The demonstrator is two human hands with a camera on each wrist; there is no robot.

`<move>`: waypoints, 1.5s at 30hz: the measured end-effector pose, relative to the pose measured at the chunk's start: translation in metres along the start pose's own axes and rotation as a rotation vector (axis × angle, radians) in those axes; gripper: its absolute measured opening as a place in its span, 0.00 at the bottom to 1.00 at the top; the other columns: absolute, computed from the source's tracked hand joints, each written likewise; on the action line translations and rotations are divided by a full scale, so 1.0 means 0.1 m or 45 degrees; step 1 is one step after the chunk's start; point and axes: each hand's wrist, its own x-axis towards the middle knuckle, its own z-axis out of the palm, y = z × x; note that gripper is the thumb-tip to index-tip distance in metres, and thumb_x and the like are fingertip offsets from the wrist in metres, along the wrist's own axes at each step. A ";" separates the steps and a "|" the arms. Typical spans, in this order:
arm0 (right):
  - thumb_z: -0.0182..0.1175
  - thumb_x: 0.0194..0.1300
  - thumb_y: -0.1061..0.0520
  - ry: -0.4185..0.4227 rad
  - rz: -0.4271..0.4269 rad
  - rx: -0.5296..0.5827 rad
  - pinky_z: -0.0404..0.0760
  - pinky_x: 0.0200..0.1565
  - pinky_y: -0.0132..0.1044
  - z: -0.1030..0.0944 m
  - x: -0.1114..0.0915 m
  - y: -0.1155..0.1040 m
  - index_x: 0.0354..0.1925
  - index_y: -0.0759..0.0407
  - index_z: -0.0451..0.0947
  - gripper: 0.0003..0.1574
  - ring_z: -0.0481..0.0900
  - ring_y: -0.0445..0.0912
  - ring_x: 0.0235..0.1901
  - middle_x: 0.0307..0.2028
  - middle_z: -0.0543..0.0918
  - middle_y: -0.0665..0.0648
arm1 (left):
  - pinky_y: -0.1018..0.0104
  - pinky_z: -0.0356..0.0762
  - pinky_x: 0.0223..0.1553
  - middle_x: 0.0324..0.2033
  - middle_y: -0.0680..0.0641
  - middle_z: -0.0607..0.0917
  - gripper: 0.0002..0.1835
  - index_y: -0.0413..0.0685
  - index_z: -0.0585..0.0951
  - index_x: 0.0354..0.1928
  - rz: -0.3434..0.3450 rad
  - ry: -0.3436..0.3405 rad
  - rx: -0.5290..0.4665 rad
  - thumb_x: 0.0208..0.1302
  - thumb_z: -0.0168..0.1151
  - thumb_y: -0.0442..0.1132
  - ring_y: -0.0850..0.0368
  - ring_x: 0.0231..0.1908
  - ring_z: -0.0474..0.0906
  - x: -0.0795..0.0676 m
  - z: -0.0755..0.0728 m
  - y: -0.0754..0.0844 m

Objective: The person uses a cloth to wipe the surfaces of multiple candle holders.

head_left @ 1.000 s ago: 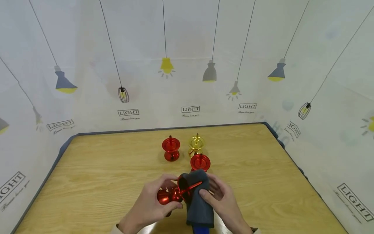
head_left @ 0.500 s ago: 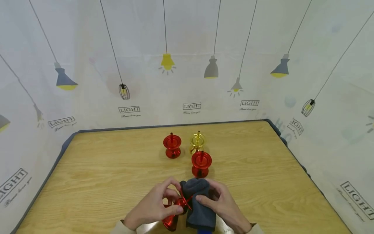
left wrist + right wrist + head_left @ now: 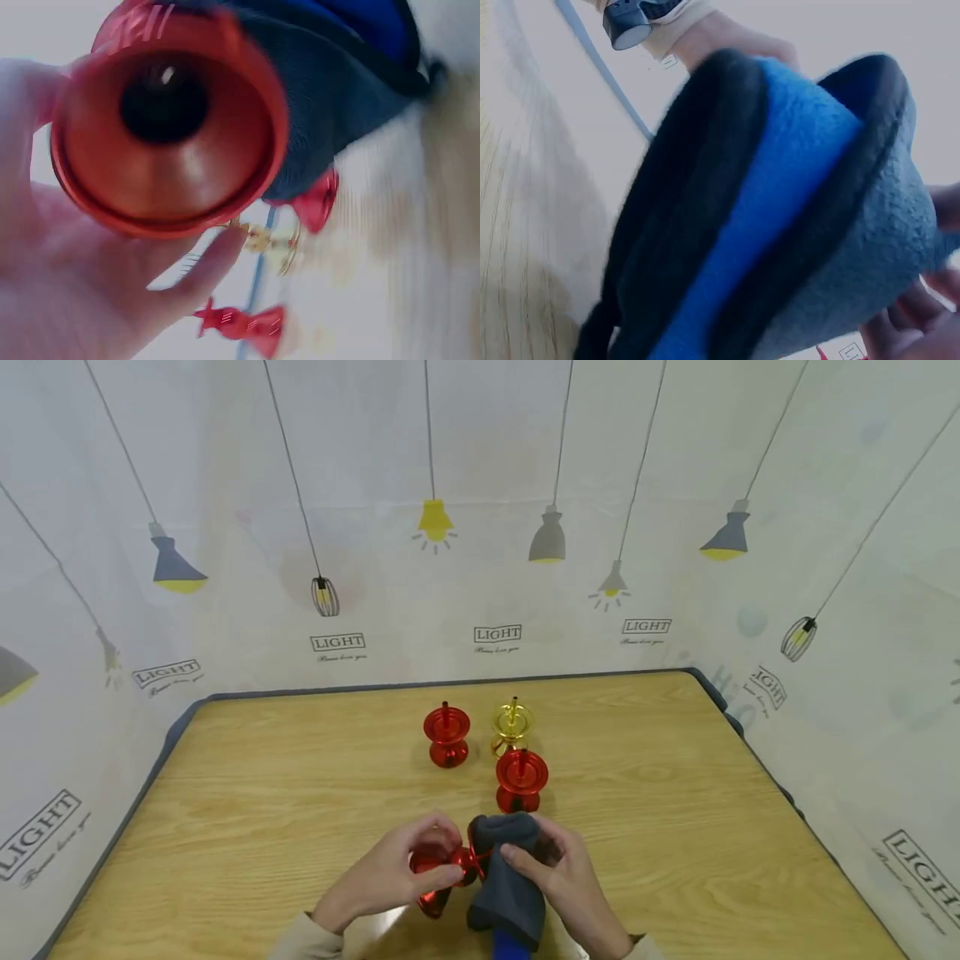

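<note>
Tilted on its side, a shiny red candle holder (image 3: 431, 906) is held around its narrow middle by my left hand (image 3: 393, 872), thumb and fingers curled on it. Its hollow base (image 3: 202, 172) faces the left wrist view. My right hand (image 3: 570, 881) grips a folded grey-blue cloth (image 3: 512, 885) between thumb and fingers, against the holder's dish. The thin red spike lies by the cloth, and part of the dish is hidden behind it. A bright blue layer of the cloth (image 3: 780, 142) shows in the right wrist view.
Beyond the hands stand a red candle holder (image 3: 447, 727), a gold one (image 3: 513, 723) and another red one (image 3: 522, 774), all upright on the wooden table (image 3: 285, 777). A pale curtain printed with lamps (image 3: 405, 593) closes off the back and sides.
The held candle holder has turned in my left hand, its base swinging down toward me. The cloth has shifted slightly on the dish. The standing holders have not moved on the table.
</note>
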 end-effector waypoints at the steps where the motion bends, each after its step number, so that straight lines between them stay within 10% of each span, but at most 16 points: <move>1: 0.70 0.63 0.61 0.072 0.023 0.004 0.82 0.47 0.35 0.03 0.00 -0.01 0.56 0.66 0.81 0.23 0.84 0.45 0.45 0.49 0.86 0.61 | 0.68 0.81 0.46 0.42 0.51 0.86 0.19 0.46 0.76 0.53 0.036 0.091 0.126 0.65 0.70 0.43 0.63 0.42 0.82 -0.01 0.04 0.01; 6: 0.71 0.60 0.62 0.238 0.045 0.047 0.82 0.44 0.35 0.12 0.02 -0.01 0.53 0.64 0.83 0.21 0.84 0.46 0.42 0.46 0.87 0.61 | 0.68 0.84 0.42 0.42 0.56 0.84 0.27 0.50 0.79 0.50 0.226 0.444 0.528 0.48 0.82 0.35 0.64 0.42 0.81 -0.02 0.21 0.04; 10: 0.71 0.61 0.62 0.216 0.049 0.052 0.82 0.45 0.35 0.12 0.01 -0.02 0.53 0.64 0.82 0.21 0.84 0.46 0.42 0.46 0.87 0.60 | 0.62 0.86 0.43 0.38 0.58 0.85 0.24 0.50 0.82 0.45 0.358 0.538 0.672 0.45 0.83 0.35 0.68 0.37 0.80 -0.02 0.22 0.06; 18: 0.68 0.65 0.60 -0.028 -0.035 -0.037 0.82 0.48 0.36 0.00 0.00 -0.02 0.55 0.67 0.80 0.21 0.85 0.44 0.45 0.48 0.87 0.55 | 0.69 0.85 0.41 0.38 0.50 0.87 0.10 0.48 0.85 0.47 0.082 0.080 0.101 0.68 0.68 0.43 0.65 0.38 0.83 -0.02 0.01 0.03; 25: 0.65 0.68 0.61 -0.227 -0.180 -0.050 0.84 0.49 0.35 -0.06 0.00 0.02 0.57 0.65 0.79 0.21 0.86 0.44 0.47 0.50 0.87 0.56 | 0.73 0.74 0.39 0.32 0.61 0.81 0.27 0.27 0.74 0.61 -0.039 -0.312 -0.461 0.75 0.54 0.47 0.69 0.33 0.75 0.05 -0.10 -0.19; 29: 0.65 0.69 0.61 -0.238 -0.189 -0.052 0.84 0.49 0.35 -0.03 0.00 0.04 0.57 0.65 0.80 0.20 0.86 0.44 0.47 0.51 0.86 0.61 | 0.73 0.70 0.38 0.28 0.63 0.78 0.30 0.24 0.68 0.65 -0.142 -0.358 -0.546 0.76 0.51 0.46 0.69 0.30 0.72 0.04 -0.13 -0.25; 36: 0.71 0.63 0.58 0.065 0.000 -0.058 0.82 0.47 0.34 0.12 0.04 0.03 0.52 0.63 0.83 0.20 0.85 0.45 0.44 0.48 0.86 0.62 | 0.66 0.82 0.48 0.42 0.53 0.87 0.10 0.49 0.83 0.50 0.069 0.155 0.017 0.71 0.64 0.43 0.62 0.43 0.83 -0.04 -0.05 -0.20; 42: 0.71 0.62 0.57 0.279 0.114 0.001 0.82 0.44 0.33 0.21 0.11 0.01 0.52 0.65 0.83 0.22 0.84 0.44 0.42 0.45 0.87 0.59 | 0.67 0.86 0.41 0.43 0.54 0.85 0.25 0.50 0.81 0.49 0.435 0.539 0.780 0.48 0.82 0.36 0.62 0.41 0.83 -0.06 0.14 -0.13; 45: 0.71 0.63 0.56 0.301 0.136 0.021 0.82 0.45 0.34 0.22 0.14 0.00 0.53 0.66 0.82 0.23 0.83 0.45 0.42 0.45 0.88 0.58 | 0.67 0.86 0.41 0.42 0.54 0.86 0.26 0.50 0.82 0.48 0.476 0.633 0.964 0.44 0.83 0.36 0.63 0.40 0.83 -0.05 0.16 -0.11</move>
